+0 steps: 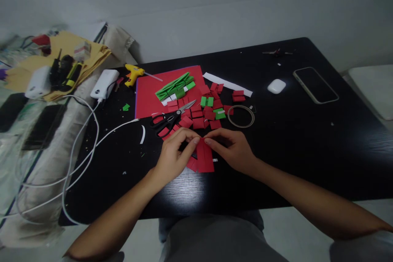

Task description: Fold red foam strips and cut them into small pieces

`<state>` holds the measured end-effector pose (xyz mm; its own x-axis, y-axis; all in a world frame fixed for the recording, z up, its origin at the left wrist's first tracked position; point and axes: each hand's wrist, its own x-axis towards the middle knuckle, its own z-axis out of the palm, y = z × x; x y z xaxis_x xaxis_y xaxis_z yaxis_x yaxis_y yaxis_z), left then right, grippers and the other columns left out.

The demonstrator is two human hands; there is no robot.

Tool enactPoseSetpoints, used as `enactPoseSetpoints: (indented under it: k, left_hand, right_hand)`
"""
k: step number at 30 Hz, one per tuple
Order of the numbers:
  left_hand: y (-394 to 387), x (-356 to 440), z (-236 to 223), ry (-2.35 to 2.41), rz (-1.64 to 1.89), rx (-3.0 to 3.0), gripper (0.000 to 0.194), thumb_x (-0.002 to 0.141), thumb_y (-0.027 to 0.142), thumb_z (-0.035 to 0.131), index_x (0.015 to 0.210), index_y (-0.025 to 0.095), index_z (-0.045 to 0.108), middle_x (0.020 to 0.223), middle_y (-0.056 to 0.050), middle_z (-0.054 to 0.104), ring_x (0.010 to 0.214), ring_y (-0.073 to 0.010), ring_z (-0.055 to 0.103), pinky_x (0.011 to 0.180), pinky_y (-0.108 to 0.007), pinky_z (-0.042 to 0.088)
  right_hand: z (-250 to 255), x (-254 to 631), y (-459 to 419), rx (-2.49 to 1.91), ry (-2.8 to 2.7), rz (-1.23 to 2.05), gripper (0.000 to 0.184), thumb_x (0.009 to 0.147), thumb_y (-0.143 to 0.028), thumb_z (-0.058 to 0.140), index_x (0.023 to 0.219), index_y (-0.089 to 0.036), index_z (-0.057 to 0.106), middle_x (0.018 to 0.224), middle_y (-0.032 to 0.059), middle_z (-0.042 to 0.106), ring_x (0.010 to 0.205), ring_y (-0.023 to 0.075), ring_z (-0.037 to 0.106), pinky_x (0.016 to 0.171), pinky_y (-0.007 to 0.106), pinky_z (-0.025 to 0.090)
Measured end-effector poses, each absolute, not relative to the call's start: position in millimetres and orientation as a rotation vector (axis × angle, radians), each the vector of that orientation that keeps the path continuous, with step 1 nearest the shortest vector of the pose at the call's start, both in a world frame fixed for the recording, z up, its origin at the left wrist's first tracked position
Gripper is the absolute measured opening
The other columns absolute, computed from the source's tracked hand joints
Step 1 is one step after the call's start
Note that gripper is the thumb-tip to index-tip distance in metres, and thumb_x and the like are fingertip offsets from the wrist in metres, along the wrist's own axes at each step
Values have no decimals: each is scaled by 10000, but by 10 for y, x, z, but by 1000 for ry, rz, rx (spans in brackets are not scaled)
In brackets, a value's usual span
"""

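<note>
A creased strip of red paper (pixel 205 159) hangs between my two hands over the near part of the black table. My left hand (pixel 177 149) pinches its top left corner between thumb and fingers. At the top right corner, my right hand (pixel 231 147) pinches the same strip. Just beyond lie many small folded red paper pieces (pixel 199 123), with a few green folded pieces (pixel 206 101) among them. Black-handled scissors (pixel 173 118) rest partly open on the pile. Another red piece (pixel 192 164) shows under the strip, mostly covered.
Behind the pile are a red sheet (pixel 150 98), a green folded paper bundle (pixel 175 86), and a yellow glue gun (pixel 133 73). A roll of tape (pixel 241 116), a white earbud case (pixel 276 86) and a phone (pixel 315 85) lie rightward. White cables (pixel 98 143) cross the left side.
</note>
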<state>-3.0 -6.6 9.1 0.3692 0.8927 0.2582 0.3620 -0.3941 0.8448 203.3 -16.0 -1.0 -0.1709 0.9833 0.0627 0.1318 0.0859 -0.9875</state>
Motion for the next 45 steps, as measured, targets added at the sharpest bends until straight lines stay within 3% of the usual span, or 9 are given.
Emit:
enactPoseSetpoints:
  k: [20, 45]
  left_hand:
    - [-69, -41, 75, 1102, 978, 1975, 101, 1013, 228, 630, 1062, 190, 710, 962, -43, 757, 872, -158, 703, 790, -288, 562]
    - [-83, -29, 100, 1103, 981, 1982, 78, 1002, 220, 647, 1032, 187, 711, 926, -39, 745, 835, -150, 682, 784, -286, 562]
  right_hand:
    - [-38, 2023, -168, -1170, -1430, 1173, 98, 875, -297, 794, 947, -230, 795, 898, 26, 818, 805, 187, 771, 754, 299, 608]
    - [2, 2026, -176, -1176, -1445, 1192, 117, 895, -330, 769, 939, -223, 785, 849, 29, 803, 744, 180, 752, 678, 286, 597]
